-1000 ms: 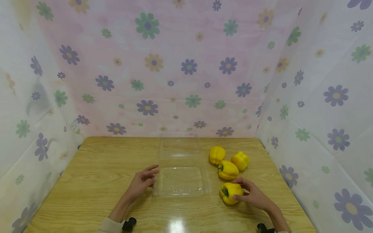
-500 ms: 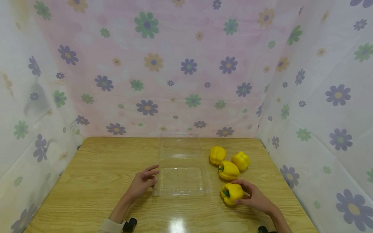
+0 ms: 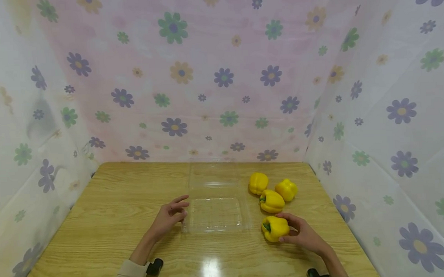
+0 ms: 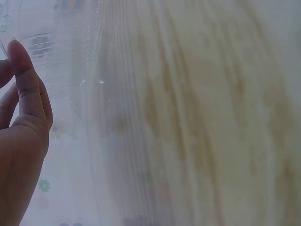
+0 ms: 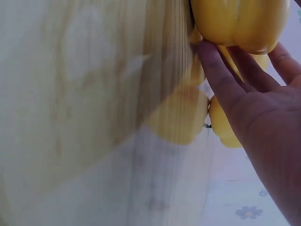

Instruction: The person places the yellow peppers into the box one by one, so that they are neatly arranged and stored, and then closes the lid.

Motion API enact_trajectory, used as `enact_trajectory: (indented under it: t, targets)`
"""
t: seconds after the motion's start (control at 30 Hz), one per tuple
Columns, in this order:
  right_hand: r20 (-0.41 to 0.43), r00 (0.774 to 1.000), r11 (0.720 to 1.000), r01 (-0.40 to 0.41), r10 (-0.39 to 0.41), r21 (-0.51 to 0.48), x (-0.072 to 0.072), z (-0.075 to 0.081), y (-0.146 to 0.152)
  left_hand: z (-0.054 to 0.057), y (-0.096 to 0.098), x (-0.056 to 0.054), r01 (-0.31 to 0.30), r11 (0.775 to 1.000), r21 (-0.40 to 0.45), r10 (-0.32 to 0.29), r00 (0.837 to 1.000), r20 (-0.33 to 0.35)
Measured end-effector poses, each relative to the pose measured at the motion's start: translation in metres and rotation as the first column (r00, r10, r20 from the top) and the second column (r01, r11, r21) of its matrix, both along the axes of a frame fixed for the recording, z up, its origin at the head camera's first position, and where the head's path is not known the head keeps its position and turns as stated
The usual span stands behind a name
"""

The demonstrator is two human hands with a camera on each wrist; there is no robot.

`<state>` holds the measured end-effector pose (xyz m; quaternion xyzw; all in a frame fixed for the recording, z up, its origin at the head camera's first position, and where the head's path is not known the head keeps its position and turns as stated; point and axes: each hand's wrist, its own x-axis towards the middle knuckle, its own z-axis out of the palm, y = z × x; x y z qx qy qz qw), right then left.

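Note:
A clear plastic clamshell container (image 3: 215,229) lies with its lid raised open on the wooden table in the head view. My left hand (image 3: 167,218) is at its left edge, thumb and fingertips holding the rim; in the left wrist view this hand (image 4: 26,113) shows at the far left against the clear plastic. To the right of the container, my right hand (image 3: 302,233) grips a yellow bell pepper (image 3: 275,228) from its right side, the green stem facing left. The right wrist view shows that bell pepper (image 5: 240,21) above the fingers (image 5: 225,84).
Behind the gripped one, more yellow bell peppers lie together: one near the middle (image 3: 272,201), one at the back (image 3: 258,183) and one at the right (image 3: 286,190). A flower-patterned curtain (image 3: 205,94) encloses the wooden table (image 3: 128,194) at the back and sides.
My right thumb has shifted slightly toward the lower right side of the bell pepper. The left hand, the container and the other bell peppers have stayed in place.

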<state>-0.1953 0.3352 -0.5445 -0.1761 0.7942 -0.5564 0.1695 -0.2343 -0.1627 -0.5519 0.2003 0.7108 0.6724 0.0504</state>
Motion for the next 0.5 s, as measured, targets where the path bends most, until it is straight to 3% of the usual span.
enact_trajectory:
  t: [0.23, 0.5]
  targets:
    - [-0.056, 0.998, 1.0, -0.027, 0.028, 0.006, 0.001, 0.002, -0.006, -0.002, -0.001, -0.001, 0.003, 1.0, 0.004, -0.004, 1.0, 0.013]
    - [-0.129, 0.991, 0.999, 0.038, -0.033, 0.035, 0.002, 0.001, -0.014, 0.0, -0.002, -0.002, 0.011, 1.0, 0.014, -0.012, 1.0, 0.018]
